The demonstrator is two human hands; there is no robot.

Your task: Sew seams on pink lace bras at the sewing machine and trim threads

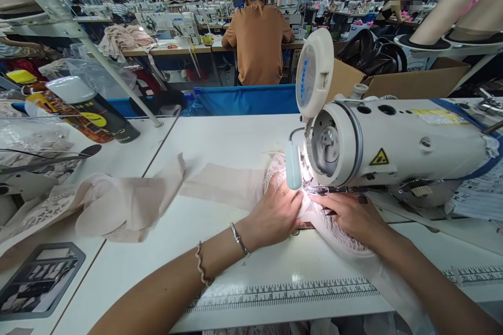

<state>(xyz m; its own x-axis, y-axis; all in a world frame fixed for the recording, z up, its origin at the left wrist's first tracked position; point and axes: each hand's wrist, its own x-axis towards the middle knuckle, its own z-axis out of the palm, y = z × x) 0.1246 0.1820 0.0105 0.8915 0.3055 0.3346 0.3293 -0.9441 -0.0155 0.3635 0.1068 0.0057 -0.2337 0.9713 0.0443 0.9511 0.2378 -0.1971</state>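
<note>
Grip: left hand (275,214) laid over lace fabric (330,229), right hand (356,220) fingers extended on it; pinch or press, can't tell | fabric: right of frame centre, beneath both hands, showing between them | sewing machine (408,138): just beyond, frame right

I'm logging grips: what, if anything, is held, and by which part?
Left hand and right hand rest on lace by the machine; any pinch is hidden.

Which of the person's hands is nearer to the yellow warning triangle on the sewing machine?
Right. The right hand is below the yellow warning triangle, slightly to its left; the left hand is farther left, on the lace fabric.
</note>
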